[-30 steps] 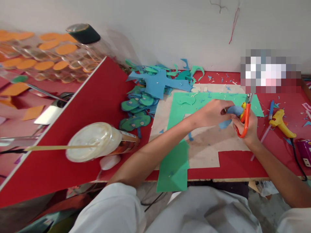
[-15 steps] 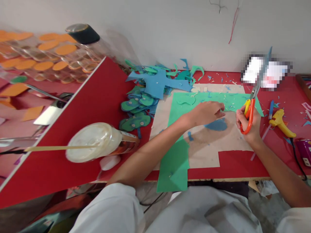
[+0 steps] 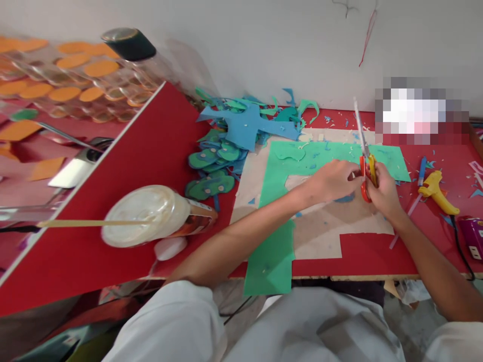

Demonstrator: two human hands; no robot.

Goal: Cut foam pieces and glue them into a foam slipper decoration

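A pair of scissors [image 3: 362, 131] with red and yellow handles stands nearly upright, blades up. My right hand [image 3: 384, 193] is closed around the handles. My left hand [image 3: 335, 182] reaches in from the left, its curled fingertips pinched at the red handle. Below the hands lies a blue foam piece [image 3: 344, 199], partly covered, on a beige sheet [image 3: 319, 241]. A green foam sheet [image 3: 269, 256] with a cut-out middle spreads over the beige sheet. On its upper left rests a small green cut shape [image 3: 290, 152].
Blue and green foam cut-outs [image 3: 211, 186] and scraps [image 3: 247, 125] pile up at the left back. A lidded plastic tub [image 3: 147, 216] with a stick across it stands at left. At right lie a yellow glue gun [image 3: 437, 193], a blue marker-like stick [image 3: 421, 171] and a purple box [image 3: 472, 236].
My right hand has brought the scissors left to my left hand, and the blades have swung from leaning right to leaning slightly left. My left hand has shifted right to the handles.
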